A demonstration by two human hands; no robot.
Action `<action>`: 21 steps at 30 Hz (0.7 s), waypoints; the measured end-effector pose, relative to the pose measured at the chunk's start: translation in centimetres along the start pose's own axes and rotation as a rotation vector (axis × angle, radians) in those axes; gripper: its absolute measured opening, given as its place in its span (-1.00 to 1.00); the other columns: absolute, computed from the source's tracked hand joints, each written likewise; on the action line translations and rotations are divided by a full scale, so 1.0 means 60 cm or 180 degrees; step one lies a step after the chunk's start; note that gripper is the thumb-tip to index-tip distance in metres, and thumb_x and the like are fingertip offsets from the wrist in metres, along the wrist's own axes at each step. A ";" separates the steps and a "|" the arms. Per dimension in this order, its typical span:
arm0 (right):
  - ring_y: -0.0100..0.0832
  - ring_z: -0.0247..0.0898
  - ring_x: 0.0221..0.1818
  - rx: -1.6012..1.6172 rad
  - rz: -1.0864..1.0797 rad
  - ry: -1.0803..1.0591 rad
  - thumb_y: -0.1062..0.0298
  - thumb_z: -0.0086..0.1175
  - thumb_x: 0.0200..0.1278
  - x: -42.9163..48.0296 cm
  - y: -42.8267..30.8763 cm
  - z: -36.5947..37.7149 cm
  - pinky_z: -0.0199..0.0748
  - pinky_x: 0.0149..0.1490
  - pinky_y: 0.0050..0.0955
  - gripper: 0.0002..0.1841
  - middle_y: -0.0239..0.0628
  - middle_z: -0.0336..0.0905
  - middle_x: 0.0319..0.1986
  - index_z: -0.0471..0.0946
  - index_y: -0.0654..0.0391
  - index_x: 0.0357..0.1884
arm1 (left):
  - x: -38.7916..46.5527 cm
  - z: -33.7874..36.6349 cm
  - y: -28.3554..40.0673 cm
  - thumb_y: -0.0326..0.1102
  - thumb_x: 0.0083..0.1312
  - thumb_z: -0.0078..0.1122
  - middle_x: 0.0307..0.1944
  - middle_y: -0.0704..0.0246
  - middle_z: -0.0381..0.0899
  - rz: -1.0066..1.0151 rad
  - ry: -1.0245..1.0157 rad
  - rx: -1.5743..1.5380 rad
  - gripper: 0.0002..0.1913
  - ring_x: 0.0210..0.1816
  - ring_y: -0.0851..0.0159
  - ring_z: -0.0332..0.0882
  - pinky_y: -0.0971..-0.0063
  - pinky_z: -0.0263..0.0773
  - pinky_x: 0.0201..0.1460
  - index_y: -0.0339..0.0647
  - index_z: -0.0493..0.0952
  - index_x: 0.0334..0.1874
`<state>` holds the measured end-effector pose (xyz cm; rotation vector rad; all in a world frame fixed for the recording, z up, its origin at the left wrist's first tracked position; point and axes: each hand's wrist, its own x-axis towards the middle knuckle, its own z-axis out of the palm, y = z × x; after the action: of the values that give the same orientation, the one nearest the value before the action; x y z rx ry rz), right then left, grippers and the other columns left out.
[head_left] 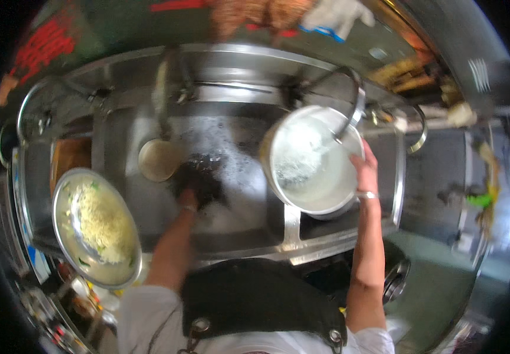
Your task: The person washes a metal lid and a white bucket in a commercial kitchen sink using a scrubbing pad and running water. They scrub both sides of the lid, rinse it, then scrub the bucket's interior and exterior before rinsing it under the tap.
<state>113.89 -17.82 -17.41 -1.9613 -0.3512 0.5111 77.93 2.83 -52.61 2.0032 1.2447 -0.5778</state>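
Note:
On the right, a large pale pot (pixel 277 194) sits tilted under a curved metal faucet (pixel 360 99), with churning, bubbly water (pixel 299 150) inside it. My right hand (pixel 364 166) grips the pot's right rim, thumb on the inner side. My left hand (pixel 188 199) reaches down into the stainless steel sink basin (pixel 241 221). Around its fingers is a dark, blurred patch; whether that is a thing in the hand cannot be told. Just left of that hand lies a round, long-handled utensil (pixel 160 159), perhaps a ladle. Suds (pixel 237 146) cover part of the basin floor.
At the left sink edge a metal bowl (pixel 67 239) holds pale shredded food (pixel 102 221) with green bits. Behind it is a brown board or box (pixel 71 155). Another curved faucet (pixel 25 106) rises at the back left. A white glove (pixel 337 17) lies beyond the sink.

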 end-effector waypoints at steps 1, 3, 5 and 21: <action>-0.42 0.37 0.07 0.0142 -0.0059 -0.0028 0.60 -0.12 0.08 0.000 0.002 -0.001 0.26 0.18 -0.50 -0.46 -0.25 0.49 0.03 0.39 0.21 0.21 | -0.005 -0.002 0.011 -0.46 0.30 -0.02 0.01 -0.06 0.51 0.0064 -0.0179 0.0147 -0.68 0.00 -0.04 0.52 0.18 0.52 -0.01 -0.31 0.49 0.09; -0.38 0.41 0.01 -0.0102 -0.0266 -0.0036 0.59 -0.09 0.06 0.002 0.004 -0.002 0.32 0.13 -0.47 -0.43 -0.21 0.51 0.00 0.38 0.22 0.23 | -0.015 0.003 0.024 -0.36 0.30 -0.01 0.02 -0.04 0.50 0.0060 -0.0374 0.0624 -0.65 0.02 -0.04 0.51 0.17 0.50 0.02 -0.29 0.48 0.11; -0.41 0.41 0.01 -0.0162 -0.0159 -0.0063 0.59 -0.10 0.05 0.003 0.004 -0.003 0.32 0.12 -0.49 -0.41 -0.25 0.53 -0.01 0.40 0.12 0.23 | -0.021 0.019 0.028 -0.25 0.31 0.00 0.04 -0.02 0.50 0.0306 -0.0673 0.0962 -0.62 0.04 -0.04 0.50 0.16 0.48 0.05 -0.26 0.47 0.13; -0.18 0.49 0.06 -0.0338 -0.0566 -0.0032 0.47 -0.05 -0.03 0.044 0.060 -0.010 0.36 0.16 -0.39 -0.43 -0.05 0.56 -0.03 0.46 0.04 0.16 | -0.097 -0.103 0.117 0.02 0.22 0.15 -0.35 0.25 0.66 0.1140 0.0847 -0.0560 -0.65 -0.25 0.18 0.60 0.19 0.44 -0.18 -0.16 0.63 -0.34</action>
<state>116.54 -18.58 -20.96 -2.0070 -0.5638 0.3944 81.75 1.97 -42.30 2.1294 1.0073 -0.0281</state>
